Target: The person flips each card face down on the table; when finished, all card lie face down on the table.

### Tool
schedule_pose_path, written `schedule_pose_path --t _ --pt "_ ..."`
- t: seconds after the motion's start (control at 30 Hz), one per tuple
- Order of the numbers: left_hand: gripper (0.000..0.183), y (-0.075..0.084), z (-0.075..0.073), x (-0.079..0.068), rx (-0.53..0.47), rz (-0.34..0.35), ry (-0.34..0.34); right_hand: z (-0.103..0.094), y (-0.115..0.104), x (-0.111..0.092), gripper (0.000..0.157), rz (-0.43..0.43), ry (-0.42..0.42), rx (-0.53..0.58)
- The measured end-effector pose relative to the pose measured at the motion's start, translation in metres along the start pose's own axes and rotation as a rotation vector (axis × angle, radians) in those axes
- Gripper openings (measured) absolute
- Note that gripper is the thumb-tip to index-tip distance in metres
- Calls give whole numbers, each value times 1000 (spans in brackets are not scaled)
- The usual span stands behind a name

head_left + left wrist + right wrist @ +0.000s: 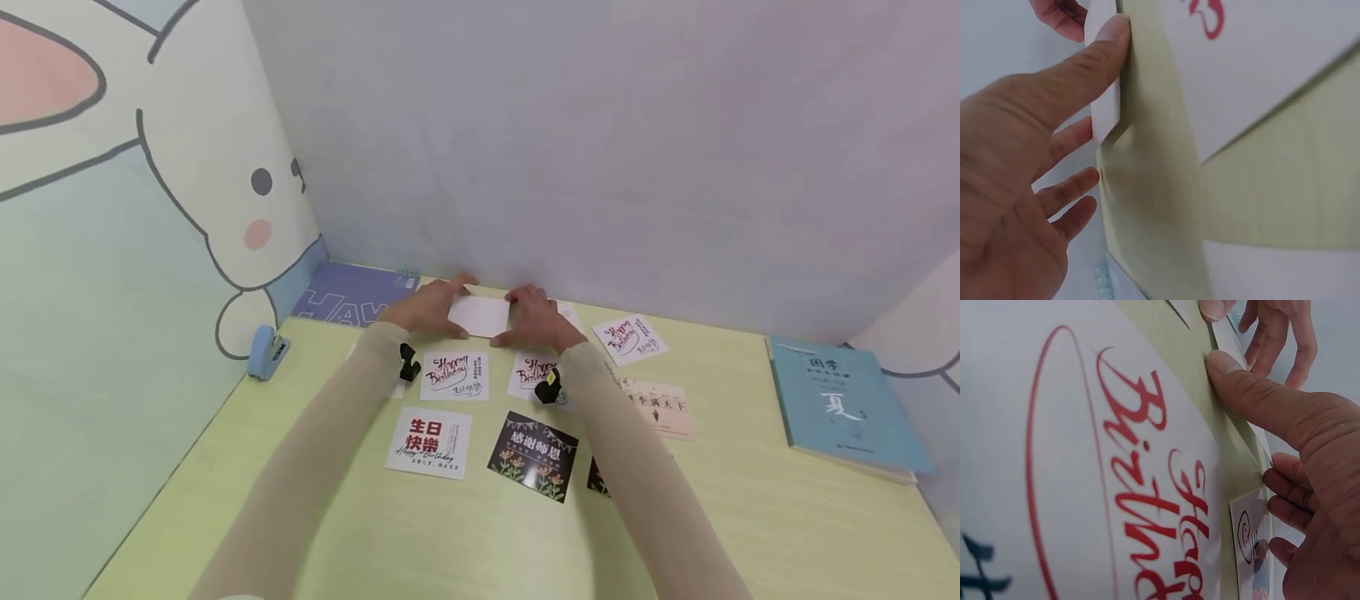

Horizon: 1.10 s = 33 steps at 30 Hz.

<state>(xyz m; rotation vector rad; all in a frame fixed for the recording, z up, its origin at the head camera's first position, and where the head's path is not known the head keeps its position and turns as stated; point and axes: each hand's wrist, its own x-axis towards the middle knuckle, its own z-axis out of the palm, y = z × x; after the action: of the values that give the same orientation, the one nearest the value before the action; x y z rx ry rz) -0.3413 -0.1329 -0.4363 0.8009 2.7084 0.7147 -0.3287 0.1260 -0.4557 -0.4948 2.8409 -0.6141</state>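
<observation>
At the far edge of the table, a blank white card [480, 315] is held between both hands, raised a little off the tabletop. My left hand [429, 308] grips its left side, with the thumb [1094, 59] on the near edge and a finger behind. On the opposite side my right hand [538, 321] pinches the card the same way, its thumb [1254, 394] along the near edge. Just below the hands lie a "Happy Birthday" card [454, 376] and a second one [527, 372], partly covered by the right wrist. Another card [566, 312] shows behind the right hand.
Nearer lie a red-lettered birthday card [429, 443], a black flowered card [534, 457] and a pink card [667, 408]. One more birthday card [630, 338] is at right. A purple notebook [352, 292], blue stapler [267, 353] and blue book [847, 404] stand near the walls.
</observation>
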Motion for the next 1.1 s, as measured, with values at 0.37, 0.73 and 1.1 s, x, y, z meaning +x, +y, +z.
schedule_pose_path --t 0.37,0.73,1.1 --pt "104 8 1 0 19 -10 -24 -8 15 -10 105 12 -10 83" --pt "100 35 14 23 25 82 12 -46 65 -40 95 -14 -56 27" --pt "99 73 40 46 37 95 -24 -46 72 -52 87 24 -70 104"
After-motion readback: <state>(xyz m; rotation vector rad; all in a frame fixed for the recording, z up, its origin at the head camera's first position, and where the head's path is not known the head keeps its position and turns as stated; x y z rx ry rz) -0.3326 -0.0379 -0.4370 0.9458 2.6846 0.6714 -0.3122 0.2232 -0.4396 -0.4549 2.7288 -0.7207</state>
